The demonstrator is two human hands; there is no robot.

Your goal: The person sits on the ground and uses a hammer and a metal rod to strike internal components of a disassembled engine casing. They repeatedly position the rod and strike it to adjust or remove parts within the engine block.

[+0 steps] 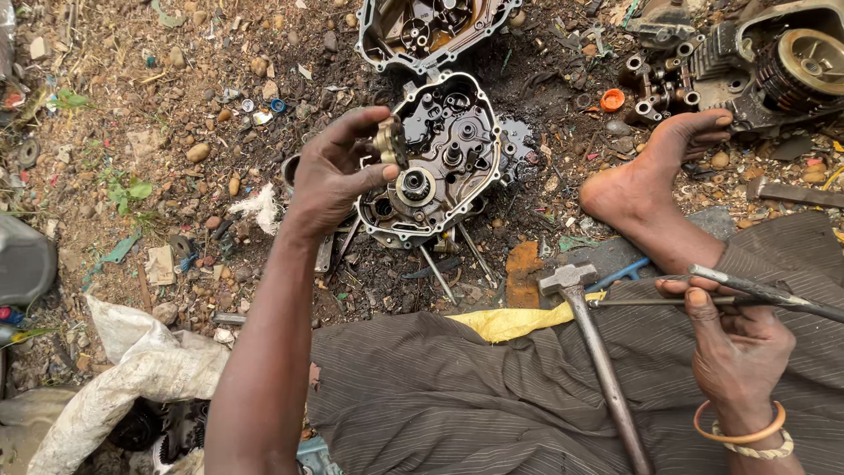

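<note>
Oily steel gear part point(389, 141) is sitting pinched in left hand point(330, 171) over the engine case point(440, 158), slippery, rigid, best gripped by edges; right hand point(734, 343) is clamping thin rods point(765, 290).

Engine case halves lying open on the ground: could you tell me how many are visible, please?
2: one engine case half just beyond the left hand, another case half above it at the top edge, partly cropped. Others may be hidden.

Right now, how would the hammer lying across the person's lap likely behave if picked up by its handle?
The hammer looks all metal, so probably stiff and heavy. Its head would likely pull that end downward. Resting on soft striped cloth, it seems unlikely to roll.
</note>
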